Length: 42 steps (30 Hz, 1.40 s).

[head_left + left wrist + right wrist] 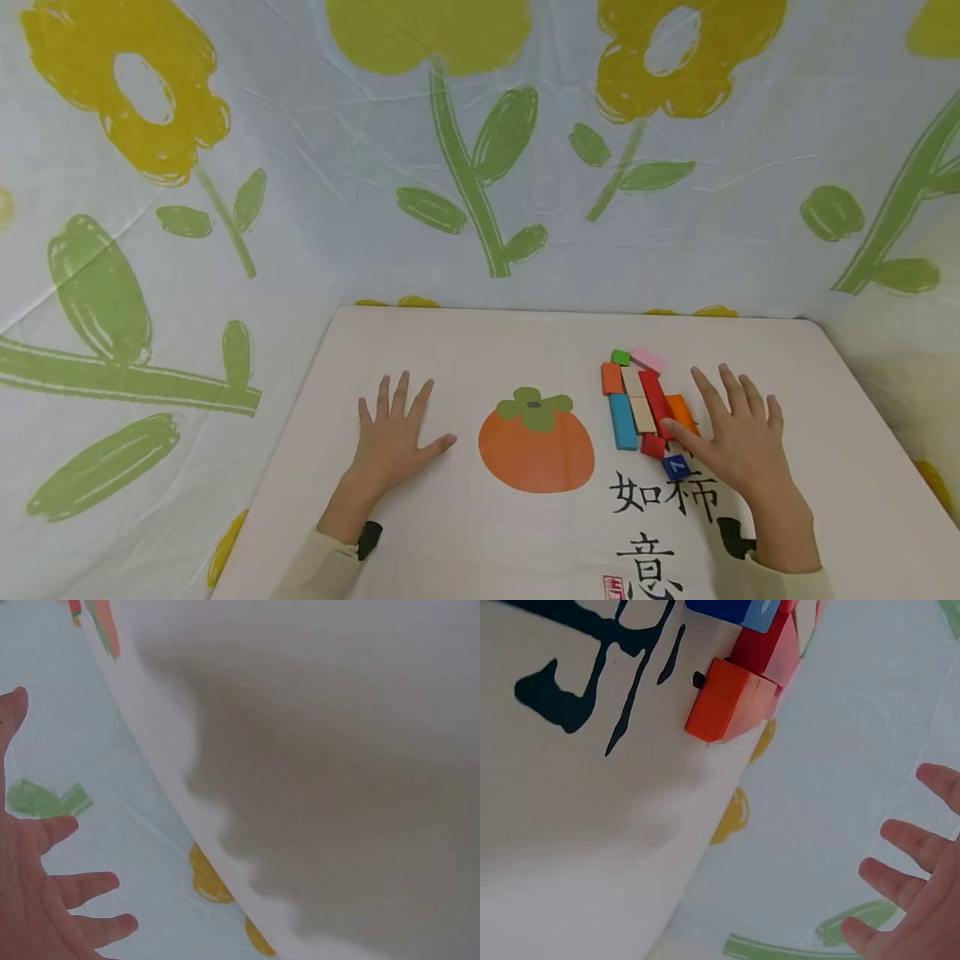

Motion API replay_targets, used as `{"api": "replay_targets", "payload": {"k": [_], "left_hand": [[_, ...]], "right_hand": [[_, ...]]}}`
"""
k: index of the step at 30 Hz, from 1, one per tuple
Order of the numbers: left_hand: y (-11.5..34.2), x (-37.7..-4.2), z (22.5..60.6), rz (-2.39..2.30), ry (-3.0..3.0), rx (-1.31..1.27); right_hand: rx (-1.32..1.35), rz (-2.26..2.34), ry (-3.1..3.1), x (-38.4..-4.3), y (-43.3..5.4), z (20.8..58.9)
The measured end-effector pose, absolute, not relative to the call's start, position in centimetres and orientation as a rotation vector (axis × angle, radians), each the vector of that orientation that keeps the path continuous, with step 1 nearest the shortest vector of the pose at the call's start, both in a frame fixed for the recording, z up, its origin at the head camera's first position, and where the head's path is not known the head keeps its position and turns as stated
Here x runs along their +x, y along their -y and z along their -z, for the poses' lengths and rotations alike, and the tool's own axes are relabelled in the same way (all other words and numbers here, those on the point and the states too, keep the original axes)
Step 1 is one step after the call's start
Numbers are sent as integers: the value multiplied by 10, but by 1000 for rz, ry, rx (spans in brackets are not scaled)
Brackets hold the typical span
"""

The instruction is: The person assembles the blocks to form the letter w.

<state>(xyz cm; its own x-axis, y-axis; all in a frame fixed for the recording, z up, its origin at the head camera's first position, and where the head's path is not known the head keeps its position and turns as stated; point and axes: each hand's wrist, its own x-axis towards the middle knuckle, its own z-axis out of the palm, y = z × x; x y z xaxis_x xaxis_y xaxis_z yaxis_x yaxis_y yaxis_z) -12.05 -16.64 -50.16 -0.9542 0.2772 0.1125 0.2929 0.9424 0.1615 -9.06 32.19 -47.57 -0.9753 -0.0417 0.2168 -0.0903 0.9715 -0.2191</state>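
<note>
On the right half of the table lies a close group of wooden blocks: a blue block [623,422], a long red block [656,403], an orange block [682,414], a small red cube [653,446], a dark blue cube [676,467], a green block [620,357], a pink block [648,360] and plain wood pieces. My right hand [742,442] is spread just right of the group, its thumb near the orange and red blocks; whether it touches them I cannot tell. Over the left side, my left hand [393,442] has its fingers spread and holds nothing.
The pale table mat [450,550] bears a printed orange persimmon [536,450] between the hands and black characters [648,558] near the front. A flower-patterned cloth [315,167] hangs behind and at the sides. Dark bands show at both wrists.
</note>
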Motion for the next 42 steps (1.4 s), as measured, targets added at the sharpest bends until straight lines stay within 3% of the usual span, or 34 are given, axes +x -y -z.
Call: {"api": "replay_targets", "payload": {"k": [21, 30, 42], "left_hand": [[70, -153, 507, 276, 3055, -876], [16, -191, 514, 308, 3117, -1003], [-56, -241, 527, 299, 3161, -1101]], "right_hand": [[221, -652, 2928, -101, -352, 487], [240, -895, 3165, -112, -369, 491], [187, -771, 3323, -126, -380, 504]]}}
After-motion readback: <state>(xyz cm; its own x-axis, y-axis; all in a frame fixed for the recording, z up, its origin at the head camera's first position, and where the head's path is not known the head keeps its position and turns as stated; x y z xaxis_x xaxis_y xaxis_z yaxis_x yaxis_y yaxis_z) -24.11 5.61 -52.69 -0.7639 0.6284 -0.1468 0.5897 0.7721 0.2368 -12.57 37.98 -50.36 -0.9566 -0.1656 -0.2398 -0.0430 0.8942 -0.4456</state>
